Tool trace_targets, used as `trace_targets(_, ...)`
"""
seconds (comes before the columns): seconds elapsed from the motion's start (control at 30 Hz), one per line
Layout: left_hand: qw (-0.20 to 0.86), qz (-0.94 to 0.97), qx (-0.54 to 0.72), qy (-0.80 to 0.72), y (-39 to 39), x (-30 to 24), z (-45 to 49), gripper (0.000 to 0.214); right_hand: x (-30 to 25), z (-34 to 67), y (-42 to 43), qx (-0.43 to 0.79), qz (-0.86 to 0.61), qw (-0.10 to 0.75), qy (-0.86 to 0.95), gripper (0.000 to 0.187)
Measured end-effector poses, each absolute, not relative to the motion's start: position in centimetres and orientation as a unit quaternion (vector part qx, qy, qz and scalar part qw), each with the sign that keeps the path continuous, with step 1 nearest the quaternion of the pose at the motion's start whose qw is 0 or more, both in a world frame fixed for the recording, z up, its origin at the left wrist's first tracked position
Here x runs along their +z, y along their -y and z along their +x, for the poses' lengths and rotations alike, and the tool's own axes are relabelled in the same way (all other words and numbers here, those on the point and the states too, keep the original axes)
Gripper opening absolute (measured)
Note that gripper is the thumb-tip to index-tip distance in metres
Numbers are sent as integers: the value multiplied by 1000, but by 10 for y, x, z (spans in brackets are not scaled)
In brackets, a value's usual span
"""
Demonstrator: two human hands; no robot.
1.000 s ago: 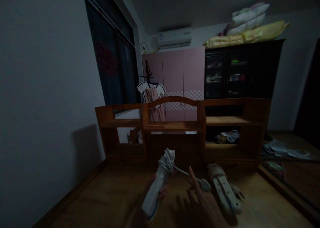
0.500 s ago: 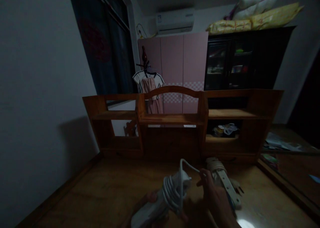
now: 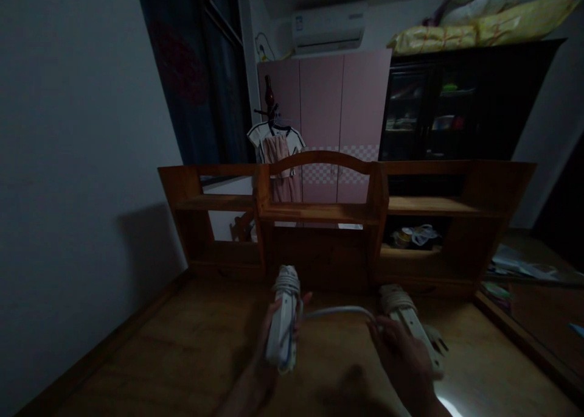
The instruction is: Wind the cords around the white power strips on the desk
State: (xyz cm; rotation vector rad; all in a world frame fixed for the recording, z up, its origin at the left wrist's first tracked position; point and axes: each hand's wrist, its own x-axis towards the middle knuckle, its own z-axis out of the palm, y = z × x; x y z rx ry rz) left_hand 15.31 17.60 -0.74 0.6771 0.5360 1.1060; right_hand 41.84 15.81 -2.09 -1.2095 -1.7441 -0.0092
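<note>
While looking down over a brown wooden desk top [image 3: 173,350] in a dim room, grips a white plastic power strip [image 3: 283,319] upright in the left hand [image 3: 264,338], fingers wrapped round its lower half, just above the desk near the middle. Shows part of its pale grey cord [image 3: 340,310] wound in tight loops round the strip's top end, the loose part arcing rightwards. Pinches that loose part in the right hand [image 3: 401,359], closed on it low at the right. Hides, under the right hand, the near end of a second white power strip [image 3: 410,322] lying flat on the desk, its own cord bundled at its far end and its plug [image 3: 437,346] just beside it. Faces, straight behind both strips, a brown wooden shelf unit [image 3: 319,213] standing across the back of the desk, with crumpled plastic bags [image 3: 413,237] in its lower right compartment. Takes in, beyond the shelves, a pink wardrobe [image 3: 340,106], a white and pink garment on a hanger [image 3: 277,161], a white wall air conditioner [image 3: 328,27], a dark glass-fronted cabinet [image 3: 456,100] topped with yellow bundled bedding [image 3: 479,30], and a dark window [image 3: 196,76] at the left
</note>
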Motion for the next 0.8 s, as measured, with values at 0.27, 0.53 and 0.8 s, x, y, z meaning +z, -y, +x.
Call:
trace_targets(0.27,738,178,634,-148,-189,-28,137,31,-29,387,-143,336,-444,487,674,23)
trace_targets(0.53,797,233,547,-105,-186,-32,145,41,-13,387,-156,624,-366,539,433,36)
trace_targets(0.8,866,305,394,-40,-182,-31,142,59,-37,391,-174,704,-310,577,274,31)
